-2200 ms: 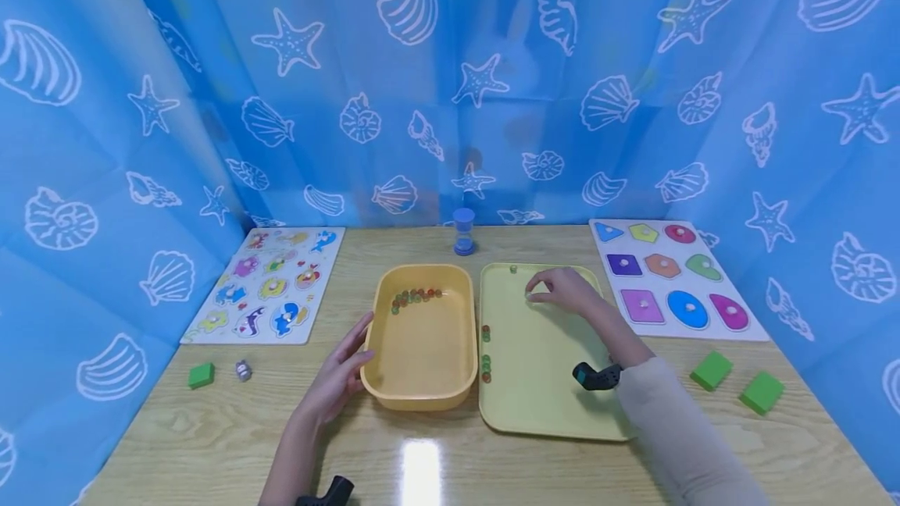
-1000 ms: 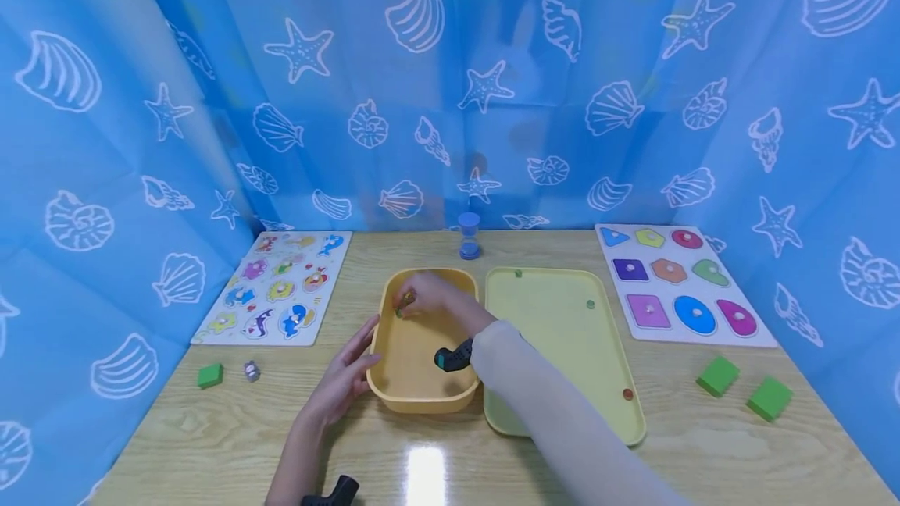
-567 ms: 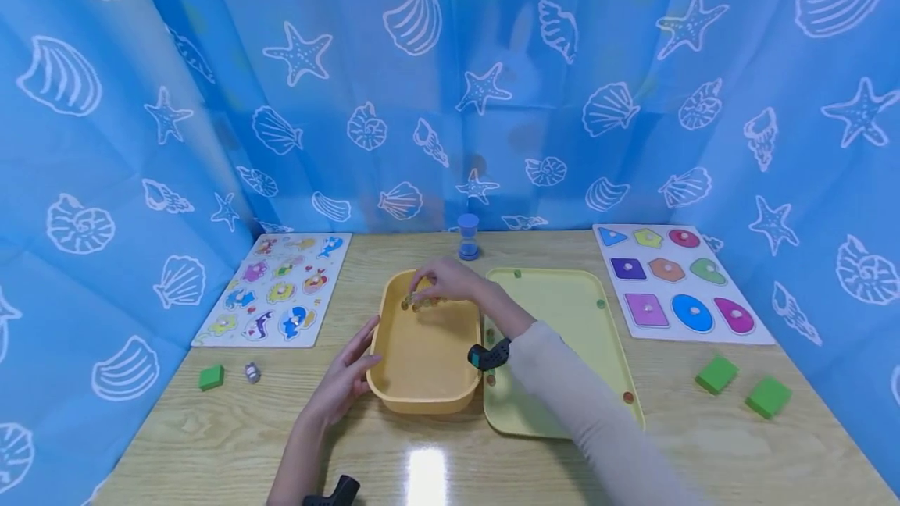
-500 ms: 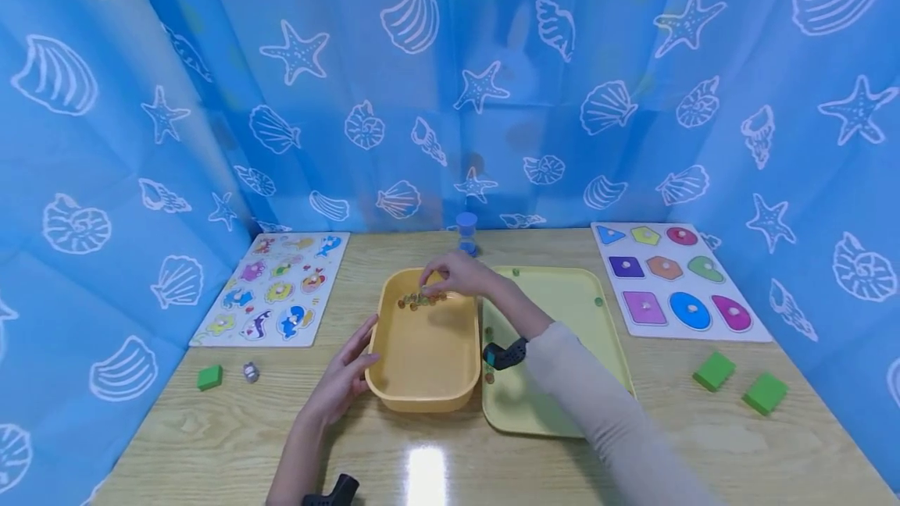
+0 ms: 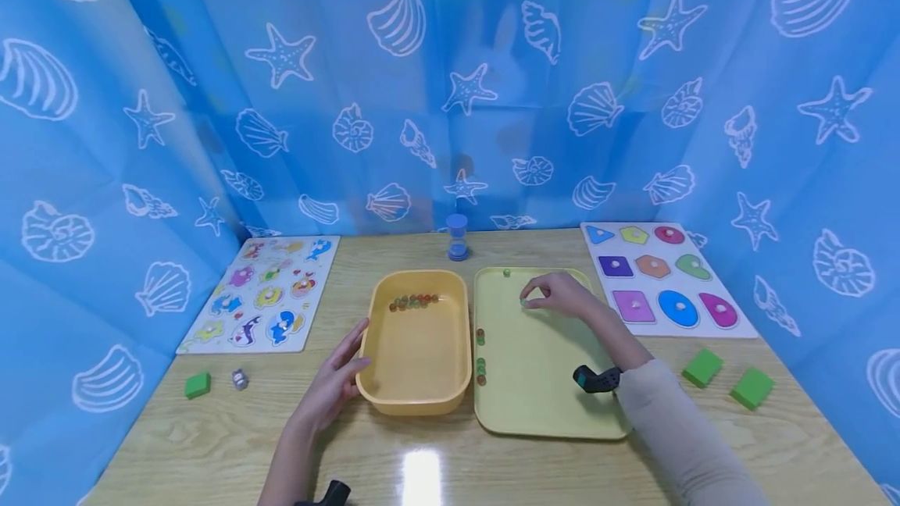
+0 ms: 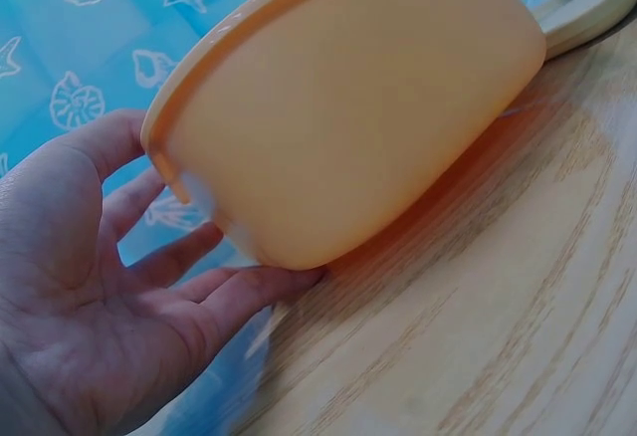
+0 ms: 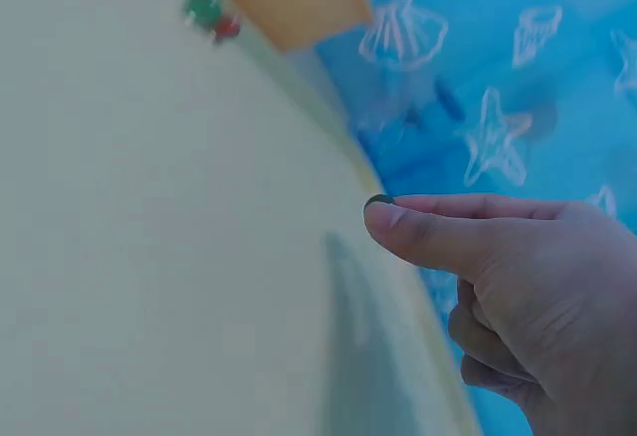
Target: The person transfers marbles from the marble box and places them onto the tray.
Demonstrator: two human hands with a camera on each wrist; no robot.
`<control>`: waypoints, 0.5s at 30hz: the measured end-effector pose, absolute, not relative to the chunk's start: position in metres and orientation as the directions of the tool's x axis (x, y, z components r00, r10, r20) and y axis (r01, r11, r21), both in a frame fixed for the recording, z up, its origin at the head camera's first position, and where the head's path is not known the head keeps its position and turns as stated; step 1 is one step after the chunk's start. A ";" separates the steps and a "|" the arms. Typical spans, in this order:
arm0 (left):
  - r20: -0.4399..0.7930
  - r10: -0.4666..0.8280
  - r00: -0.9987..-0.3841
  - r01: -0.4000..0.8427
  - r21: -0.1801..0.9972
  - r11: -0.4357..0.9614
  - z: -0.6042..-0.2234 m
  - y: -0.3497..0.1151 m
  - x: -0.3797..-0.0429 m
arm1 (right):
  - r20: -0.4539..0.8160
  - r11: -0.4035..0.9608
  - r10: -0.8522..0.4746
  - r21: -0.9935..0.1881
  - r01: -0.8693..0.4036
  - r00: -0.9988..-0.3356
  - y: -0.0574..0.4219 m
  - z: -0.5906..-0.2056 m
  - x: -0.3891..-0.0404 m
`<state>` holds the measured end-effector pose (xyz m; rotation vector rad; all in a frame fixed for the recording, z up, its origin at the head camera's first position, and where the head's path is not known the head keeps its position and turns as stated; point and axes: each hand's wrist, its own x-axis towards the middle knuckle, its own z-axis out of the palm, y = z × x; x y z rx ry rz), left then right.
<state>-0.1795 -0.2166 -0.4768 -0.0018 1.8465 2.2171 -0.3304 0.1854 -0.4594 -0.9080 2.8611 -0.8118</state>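
Operator: Item one: what has changed?

Recorder: Your right hand (image 5: 562,295). Half a second ago, over the orange tub (image 5: 415,358); now over the yellow tray (image 5: 527,389), toward its far side. State: thumb and forefinger pinching one green bead (image 5: 523,303), other fingers curled in. In the right wrist view a shadow lies apart from the fingertips, so the bead looks raised off the surface.

Operator: Item two: its meaning?

Recorder: By judgement, your work has shifted from tub to tray, the pinched bead being the piece in play. Whether it came out of the tub, cannot tell. The bead row (image 5: 412,303), red and green, now lies uncovered near the tub's far wall.

Operator: Item three: the other side?

Recorder: Your left hand (image 5: 330,385), unchanged. State: grasping the tub at its left, thumb at the rim, fingers along the outer wall.

Operator: Item four: loose pieces?

Recorder: Along the tray's left edge, a red-and-green pair (image 5: 480,332); nearer you, a trio (image 5: 481,371), two green, one red. By the far rim, a single green piece (image 5: 506,272). The red one seen earlier at the tray's right is out of sight; your arm covers that part.
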 end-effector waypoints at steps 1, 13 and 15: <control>-0.165 0.191 -0.967 -0.197 0.967 -0.160 -0.477 -0.217 -0.179 | 0.121 0.701 -0.540 -0.483 -0.525 -0.833 0.190 -0.463 -0.330; -0.145 0.208 -0.967 -0.183 0.968 -0.175 -0.477 -0.216 -0.180 | 0.216 0.671 -0.509 -0.506 -0.541 -0.833 0.171 -0.451 -0.328; -0.149 0.204 -0.968 -0.185 0.967 -0.176 -0.477 -0.216 -0.180 | 0.238 0.630 -0.535 -0.526 -0.571 -0.811 0.148 -0.438 -0.330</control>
